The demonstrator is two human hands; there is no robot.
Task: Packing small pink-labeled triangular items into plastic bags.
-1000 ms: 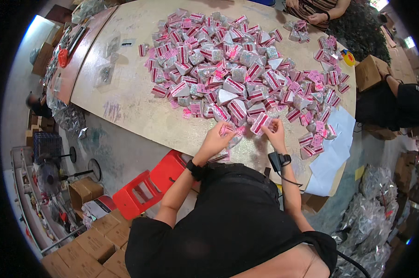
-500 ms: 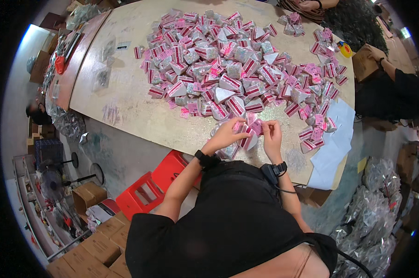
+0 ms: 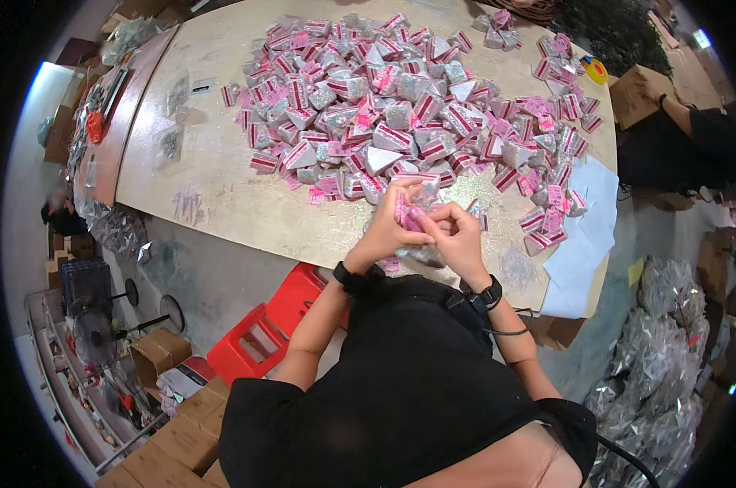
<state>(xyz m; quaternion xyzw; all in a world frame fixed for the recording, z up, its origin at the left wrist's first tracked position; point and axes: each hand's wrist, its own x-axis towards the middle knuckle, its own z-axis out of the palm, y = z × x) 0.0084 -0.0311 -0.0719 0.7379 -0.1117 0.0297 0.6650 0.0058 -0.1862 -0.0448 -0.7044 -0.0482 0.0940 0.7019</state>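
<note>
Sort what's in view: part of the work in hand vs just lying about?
In hand:
left hand
right hand
pink packet held between both
packet pile

Lying about:
red stool
cardboard boxes
white sheets
fan

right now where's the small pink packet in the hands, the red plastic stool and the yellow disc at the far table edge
small pink packet point(image 3: 409, 215), head view, its striped top between both hands
red plastic stool point(image 3: 264, 337), head view, seat frame
yellow disc point(image 3: 595, 70), head view, its centre
</note>
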